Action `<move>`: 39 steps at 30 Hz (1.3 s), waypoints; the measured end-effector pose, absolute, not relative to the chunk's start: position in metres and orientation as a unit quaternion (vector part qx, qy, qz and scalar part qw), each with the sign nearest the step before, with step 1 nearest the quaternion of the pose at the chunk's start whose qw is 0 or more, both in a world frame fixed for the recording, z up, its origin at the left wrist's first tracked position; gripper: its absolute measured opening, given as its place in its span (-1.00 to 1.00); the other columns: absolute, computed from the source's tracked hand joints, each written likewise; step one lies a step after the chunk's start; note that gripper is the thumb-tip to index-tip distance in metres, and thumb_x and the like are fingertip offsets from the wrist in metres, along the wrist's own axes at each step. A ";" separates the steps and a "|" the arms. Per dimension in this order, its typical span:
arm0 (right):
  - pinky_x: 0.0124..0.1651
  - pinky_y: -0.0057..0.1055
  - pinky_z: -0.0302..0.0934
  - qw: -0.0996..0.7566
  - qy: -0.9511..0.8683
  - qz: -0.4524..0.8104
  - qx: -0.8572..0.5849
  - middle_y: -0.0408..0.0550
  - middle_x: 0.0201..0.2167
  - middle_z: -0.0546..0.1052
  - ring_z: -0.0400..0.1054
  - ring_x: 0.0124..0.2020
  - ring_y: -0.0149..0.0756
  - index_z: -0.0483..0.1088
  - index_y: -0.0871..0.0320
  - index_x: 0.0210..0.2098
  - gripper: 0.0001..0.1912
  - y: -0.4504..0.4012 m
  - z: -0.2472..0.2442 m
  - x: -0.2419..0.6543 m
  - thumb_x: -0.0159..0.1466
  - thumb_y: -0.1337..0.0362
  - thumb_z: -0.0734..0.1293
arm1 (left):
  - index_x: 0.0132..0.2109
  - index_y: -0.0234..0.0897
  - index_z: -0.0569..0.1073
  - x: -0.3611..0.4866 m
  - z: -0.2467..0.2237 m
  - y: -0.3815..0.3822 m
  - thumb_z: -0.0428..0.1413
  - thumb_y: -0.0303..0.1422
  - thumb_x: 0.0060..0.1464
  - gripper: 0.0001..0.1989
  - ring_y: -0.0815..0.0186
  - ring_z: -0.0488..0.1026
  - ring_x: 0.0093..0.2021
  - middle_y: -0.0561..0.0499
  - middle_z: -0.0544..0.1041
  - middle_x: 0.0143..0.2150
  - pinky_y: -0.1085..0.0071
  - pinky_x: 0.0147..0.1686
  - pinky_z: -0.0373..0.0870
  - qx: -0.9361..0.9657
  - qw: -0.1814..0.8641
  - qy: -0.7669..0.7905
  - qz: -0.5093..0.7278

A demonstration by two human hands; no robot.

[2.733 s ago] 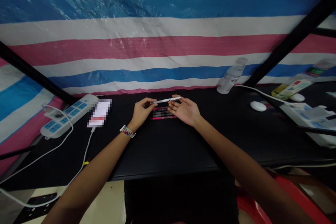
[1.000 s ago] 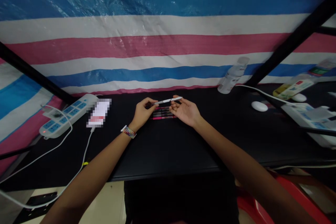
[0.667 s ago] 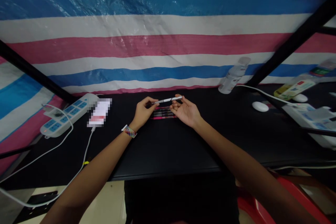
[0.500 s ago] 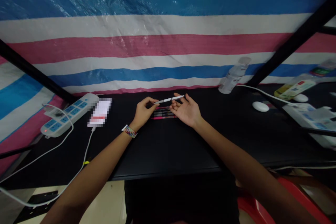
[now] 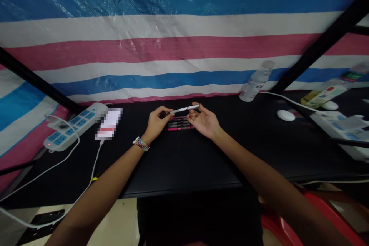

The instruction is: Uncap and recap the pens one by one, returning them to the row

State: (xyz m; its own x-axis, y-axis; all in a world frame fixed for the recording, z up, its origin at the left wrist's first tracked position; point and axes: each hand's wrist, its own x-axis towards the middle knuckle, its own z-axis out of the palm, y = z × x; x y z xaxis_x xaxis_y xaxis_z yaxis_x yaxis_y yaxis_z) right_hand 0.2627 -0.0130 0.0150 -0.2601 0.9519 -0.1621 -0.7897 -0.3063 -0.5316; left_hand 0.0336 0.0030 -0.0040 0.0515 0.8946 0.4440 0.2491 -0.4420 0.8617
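Observation:
My left hand [image 5: 158, 123] pinches a white and grey pen [image 5: 184, 109] by its left end, between thumb and fingers. The pen is held above the black table, tilted slightly up to the right. My right hand [image 5: 205, 121] is turned palm up at the pen's other end, its fingers loosely curled and apart. One digit lies right at the pen's tip; I cannot tell how firmly it touches. Beneath both hands lies a row of several pens [image 5: 178, 124] with pink and dark parts, partly covered by the fingers.
On the left are a power strip [image 5: 73, 128], a phone [image 5: 109, 123] on a cable and loose white cords. A clear bottle [image 5: 257, 81], a white mouse-shaped object [image 5: 285, 115], a tilted bottle of yellow liquid [image 5: 328, 91] and another power strip [image 5: 343, 130] are on the right. Striped sheeting [image 5: 173, 50] hangs behind.
My right hand's spread fingers have drawn in to the pen's right end. The pen has shifted slightly left. My left hand keeps its pinch.

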 end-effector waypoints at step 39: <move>0.19 -0.01 0.39 0.576 -0.621 0.339 -0.409 -0.06 -0.20 0.59 0.48 -0.14 -0.11 0.69 -0.05 -0.27 -0.84 0.004 -0.005 0.277 0.24 0.37 0.49 | -0.10 -0.10 0.77 0.023 -0.014 0.012 0.31 -0.26 0.26 -0.85 0.14 0.57 -0.20 -0.06 0.75 -0.16 0.18 -0.07 0.50 0.677 0.214 0.495 0.500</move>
State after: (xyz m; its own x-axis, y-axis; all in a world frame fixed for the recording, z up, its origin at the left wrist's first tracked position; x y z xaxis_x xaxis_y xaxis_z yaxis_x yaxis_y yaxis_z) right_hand 0.2768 0.0042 -0.0045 -0.0011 0.8989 0.4382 0.1177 0.4353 -0.8926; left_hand 0.0230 0.0122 -0.0140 0.0091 0.8853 0.4650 0.4562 -0.4175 0.7859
